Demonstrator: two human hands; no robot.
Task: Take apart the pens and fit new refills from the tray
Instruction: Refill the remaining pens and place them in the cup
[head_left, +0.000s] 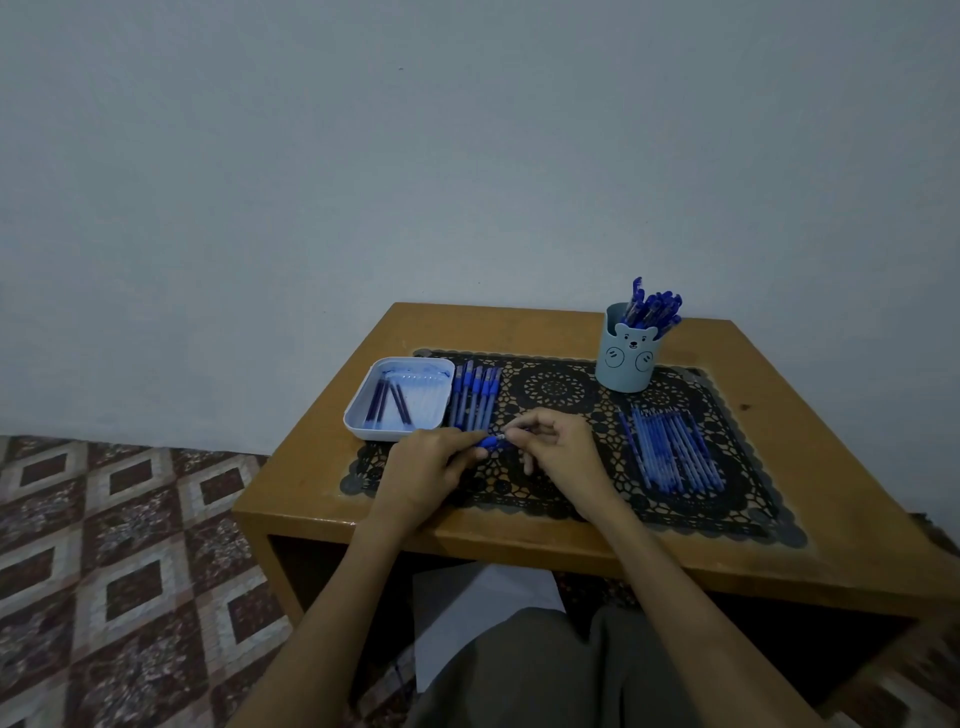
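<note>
Where the view lies nearest us, lap: we note grey trousers (519, 670) below the table's near edge, with a white sheet (478, 597) just beyond them.
Floor: patterned tiles (104, 545) lie left of the table.
Table: a brown wooden table (519, 540) carries a black lace mat (571, 501) over most of its top.
Left hand: we find the left hand (431, 467) over the mat's near left part, its fingers curled round the blue grip end of a pen (491, 441).
Right hand: the right hand (558, 447) sits just right of it. Thumb and forefinger pinch the pen's other end, and the remaining fingers are loosely curled.
Pen: it is held roughly level between the two hands, just above the mat. We cannot tell whether its parts are separated.
Row: a row of pens (475, 397) lies side by side on the mat, just right of the tray, blue grips toward the far side.
Tray: a pale tray (387, 435) sits at the table's left. Dark blue refills (387, 402) lie in its left half, and paler pieces to their right are too faint to identify.
Pile: a pile of slim blue sticks (670, 452) lies on the mat's right, well apart from the hands. We cannot tell refills from barrels.
Cup: a light blue cup (626, 358) with a bear face stands upright at the mat's far edge, with capped pens (652, 306) standing in it.
Wall: a plain grey-blue wall (467, 156) stands behind.
</note>
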